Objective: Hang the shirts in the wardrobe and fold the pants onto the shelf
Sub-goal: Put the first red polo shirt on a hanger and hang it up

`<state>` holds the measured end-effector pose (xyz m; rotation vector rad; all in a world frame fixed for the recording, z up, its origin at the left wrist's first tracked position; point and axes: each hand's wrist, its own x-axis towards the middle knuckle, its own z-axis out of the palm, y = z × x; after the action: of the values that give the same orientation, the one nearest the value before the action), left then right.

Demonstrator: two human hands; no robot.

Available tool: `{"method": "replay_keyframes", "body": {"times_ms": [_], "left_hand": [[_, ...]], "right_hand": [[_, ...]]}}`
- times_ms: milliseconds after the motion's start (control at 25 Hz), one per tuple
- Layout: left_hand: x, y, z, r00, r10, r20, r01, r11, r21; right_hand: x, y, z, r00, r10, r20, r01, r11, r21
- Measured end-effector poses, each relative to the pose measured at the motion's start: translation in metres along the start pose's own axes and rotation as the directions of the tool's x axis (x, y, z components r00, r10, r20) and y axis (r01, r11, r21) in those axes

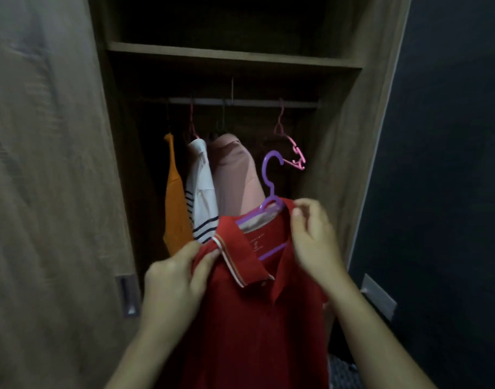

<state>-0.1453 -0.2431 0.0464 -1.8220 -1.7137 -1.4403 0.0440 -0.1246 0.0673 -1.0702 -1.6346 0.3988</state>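
1. Head view, task item: a red polo shirt with a striped collar edge (249, 318) hangs at 6 o'clock in the view, in front of the open wooden wardrobe (347, 122). A purple plastic hanger (271, 192) sits inside its neck opening, with the hook standing free at 12 o'clock of the collar and not on the rail.
2. Left hand (173, 282): thumb and fingers are curled and pinch the shirt fabric at 9 o'clock of the collar.
3. Right hand (313, 237): fingers are curled and pinch the shirt's shoulder at 3 o'clock of the collar, over the hanger's arm.
4. Metal rail (254, 102), at 12 o'clock: it carries an orange shirt (174, 209), a white shirt with dark stripes (201, 186) and a pale pink shirt (235, 181), packed side by side. An empty pink plastic hanger (295, 155) hangs at 3 o'clock of them.
5. A wooden shelf (226, 54) spans the wardrobe above the rail.
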Motion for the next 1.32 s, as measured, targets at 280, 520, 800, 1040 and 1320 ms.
{"method": "replay_keyframes", "body": {"times_ms": [280,520,800,1040,1320], "left_hand": [[0.027,0.066,0.071,0.949,-0.082,0.303,-0.035,0.932,0.362],[0.132,0.020,0.106,0.971,-0.196,0.135,0.170,0.968,0.184],[0.247,-0.045,0.211,0.995,-0.101,0.026,0.091,0.966,0.243],[0.259,-0.060,0.217,0.970,-0.240,0.044,0.214,0.925,0.315],[0.269,-0.067,0.233,0.961,-0.254,0.107,0.209,0.924,0.319]], "right_hand": [[0.032,0.004,0.006,0.841,0.297,0.453,-0.510,0.715,0.478],[0.104,0.027,-0.001,0.847,0.348,0.402,-0.490,0.804,0.337],[0.197,0.024,0.017,0.848,0.156,0.506,-0.323,0.910,0.261],[0.267,0.011,0.055,0.864,0.048,0.502,-0.200,0.947,0.253],[0.345,0.012,0.118,0.868,-0.005,0.496,-0.136,0.959,0.248]]}}
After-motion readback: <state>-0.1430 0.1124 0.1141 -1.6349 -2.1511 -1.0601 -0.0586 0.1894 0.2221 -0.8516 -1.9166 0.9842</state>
